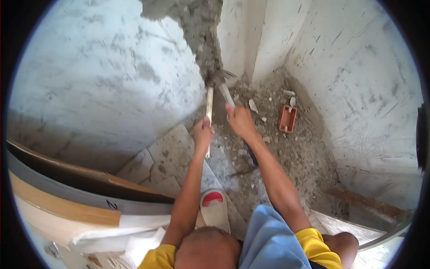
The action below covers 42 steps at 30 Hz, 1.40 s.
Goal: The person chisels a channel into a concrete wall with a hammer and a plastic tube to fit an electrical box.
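Left hand (pixel 204 133): fingers closed round a pale strip (pixel 209 104), its top end against the broken wall patch (pixel 197 33).
Right hand (pixel 242 121): wrapped round the hammer (pixel 227 94), head just beside the strip's top; contact, I can't tell.
Knuckle risk: a glancing blow could slide down onto the left fingers.
Corner room: walls close the far side, boards (pixel 148 208) crowd the left; rubble (pixel 268 148) and 1 reddish box (pixel 287 119) lie rightward.
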Tool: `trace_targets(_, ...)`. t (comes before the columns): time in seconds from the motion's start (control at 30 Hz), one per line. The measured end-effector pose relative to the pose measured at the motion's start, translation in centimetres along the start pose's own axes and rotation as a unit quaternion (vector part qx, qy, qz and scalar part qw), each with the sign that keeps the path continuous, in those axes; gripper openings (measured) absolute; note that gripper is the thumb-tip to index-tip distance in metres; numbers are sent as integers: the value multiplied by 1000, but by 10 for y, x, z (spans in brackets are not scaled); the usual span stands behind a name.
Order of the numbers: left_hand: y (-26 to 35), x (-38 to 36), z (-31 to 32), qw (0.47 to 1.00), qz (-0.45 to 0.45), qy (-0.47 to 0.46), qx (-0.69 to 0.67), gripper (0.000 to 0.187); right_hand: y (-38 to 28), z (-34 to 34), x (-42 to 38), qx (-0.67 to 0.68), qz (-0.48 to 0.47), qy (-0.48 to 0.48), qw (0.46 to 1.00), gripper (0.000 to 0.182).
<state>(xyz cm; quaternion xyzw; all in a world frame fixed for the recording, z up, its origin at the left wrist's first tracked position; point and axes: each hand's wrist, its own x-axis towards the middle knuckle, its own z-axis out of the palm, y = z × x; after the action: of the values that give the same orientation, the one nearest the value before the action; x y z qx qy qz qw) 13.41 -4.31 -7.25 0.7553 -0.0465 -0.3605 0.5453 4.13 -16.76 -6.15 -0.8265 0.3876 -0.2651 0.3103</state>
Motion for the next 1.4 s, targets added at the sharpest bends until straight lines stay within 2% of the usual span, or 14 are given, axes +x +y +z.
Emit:
trace_targets(0.03, -9, 14, 0, 1000, 14, 1, -3, 33, -4, -12, -5, 48, -5, 22, 999, 45)
trace_targets(0.1, -54, 22, -11, 978, 173, 21, 116, 37, -18, -34, -21, 99, 5, 16, 995, 47)
trace_targets(0.23, -33, -15, 0, 940, 283, 40, 185, 36, -40, -92, -21, 285, 7, 58, 957, 54)
trace_targets(0.27, -31, -16, 0, 940, 284, 41, 185, 36, -38, -97, -23, 341, 6, 61, 938, 55)
trace_targets(0.33, -17, -21, 0, 947, 241, 23, 212, 45, -32, -102, -23, 354, 12, 60, 933, 55)
trace_targets(0.4, -5, -16, 2, 943, 256, 28, 209, 45, -29, -103, -24, 366, 22, 53, 929, 54)
trace_targets(0.63, 12, -2, 8, 937, 280, 44, 202, 48, -19, -92, -35, 294, -4, 52, 955, 55)
trace_targets(0.8, 2, 8, 9, 950, 269, 38, 153, 50, -43, -90, -37, 305, -90, 137, 938, 53)
trace_targets(0.93, 4, 7, 7, 960, 236, 21, 150, 51, -27, -55, -30, 324, -149, 163, 920, 51)
trace_targets(1.0, 4, 8, 12, 961, 244, 30, 130, 49, -18, -31, -14, 87, -24, 81, 993, 48)
trace_targets(1.07, 1, 3, 14, 960, 252, 38, 114, 47, -12, -30, -10, 99, 16, 59, 993, 47)
trace_targets(1.17, -5, -27, 13, 974, 156, 7, 166, 41, -6, -35, -22, 129, 62, 23, 989, 47)
trace_targets(1.3, -12, -35, 15, 954, 211, -16, 214, 38, 5, -31, -38, 192, 74, 37, 978, 48)
trace_targets(1.4, -3, -16, 12, 938, 253, 23, 235, 38, 11, -26, -42, 190, 60, 29, 980, 51)
